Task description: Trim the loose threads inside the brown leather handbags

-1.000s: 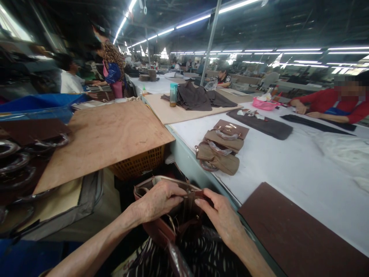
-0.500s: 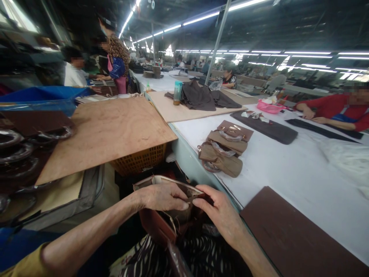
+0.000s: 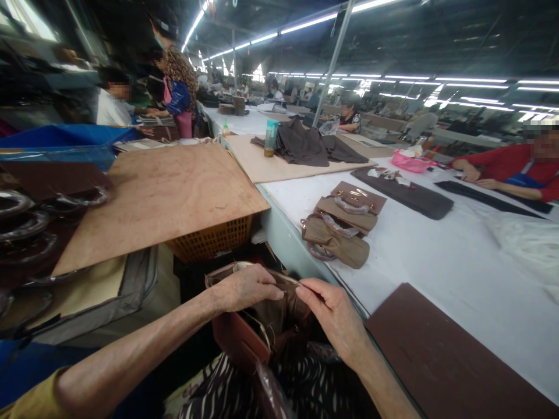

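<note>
A brown leather handbag (image 3: 238, 340) rests on my lap at the bottom centre, its mouth open and the lining showing. My left hand (image 3: 244, 288) is closed over the near rim of the bag, fingers curled inward. My right hand (image 3: 334, 317) pinches the right side of the same rim with its fingertips. Both hands sit close together over the opening. A loose thread or strap hangs inside the bag between them.
A plywood board (image 3: 161, 198) lies over an orange basket (image 3: 212, 241) to the left. Tan handbags (image 3: 338, 227) are stacked on the white table (image 3: 437, 256), with a dark brown sheet (image 3: 449, 355) at its near edge. Other people work at the far left and right.
My hands have pulled the bag's mouth wider, showing more lining. The view has shifted slightly left.
</note>
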Motion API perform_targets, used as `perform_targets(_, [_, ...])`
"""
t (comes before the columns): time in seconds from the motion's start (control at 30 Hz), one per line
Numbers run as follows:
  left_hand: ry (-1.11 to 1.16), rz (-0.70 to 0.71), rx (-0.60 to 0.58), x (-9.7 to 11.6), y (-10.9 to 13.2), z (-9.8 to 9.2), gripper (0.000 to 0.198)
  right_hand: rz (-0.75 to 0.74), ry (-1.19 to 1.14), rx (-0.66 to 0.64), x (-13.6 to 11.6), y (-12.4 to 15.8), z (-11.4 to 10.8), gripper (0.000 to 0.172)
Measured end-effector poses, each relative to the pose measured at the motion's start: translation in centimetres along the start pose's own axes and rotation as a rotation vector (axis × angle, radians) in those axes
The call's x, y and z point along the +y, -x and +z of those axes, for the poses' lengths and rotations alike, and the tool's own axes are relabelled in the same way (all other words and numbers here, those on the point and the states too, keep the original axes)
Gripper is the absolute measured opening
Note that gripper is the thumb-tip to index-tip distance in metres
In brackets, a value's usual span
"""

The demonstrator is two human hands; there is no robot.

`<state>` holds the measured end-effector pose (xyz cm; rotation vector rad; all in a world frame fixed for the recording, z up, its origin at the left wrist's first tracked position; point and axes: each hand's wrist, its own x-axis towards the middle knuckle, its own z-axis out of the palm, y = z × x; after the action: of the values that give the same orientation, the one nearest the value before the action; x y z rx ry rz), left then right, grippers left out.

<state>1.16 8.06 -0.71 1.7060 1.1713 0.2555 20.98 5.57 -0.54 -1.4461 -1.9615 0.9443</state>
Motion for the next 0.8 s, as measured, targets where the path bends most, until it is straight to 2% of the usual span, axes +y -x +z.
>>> perform_targets(0.1, [-0.069, 0.107, 0.13, 0.0, 0.1, 0.6, 0.027, -0.006, 0.017, 0.02, 0.5, 0.0, 0.0, 0.03])
perform_targets(0.23, [-0.278, 0.262, 0.336, -0.1, 0.7, 0.6, 0.016, 0.022, 0.003, 0.028, 1.1, 0.2, 0.1, 0.035])
perform_targets(0.47, [-0.463, 0.163, 0.527, -0.2, 1.3, 0.4, 0.016, 0.043, -0.037, -0.002, 0.9, 0.5, 0.6, 0.033])
perform_targets(0.57, [-0.494, 0.208, 0.628, -0.3, 0.9, 0.5, 0.013, 0.042, -0.021, -0.026, 0.8, 0.6, 0.6, 0.032])
perform_targets(0.67, [-0.421, 0.29, 0.613, -0.5, 0.4, 0.4, 0.011, 0.056, -0.062, -0.069, 0.9, 0.7, 0.3, 0.028])
perform_targets(0.8, [-0.351, 0.246, 0.494, -0.6, 0.1, 0.1, 0.011, 0.082, -0.117, -0.109, 1.2, 0.6, 0.2, 0.028])
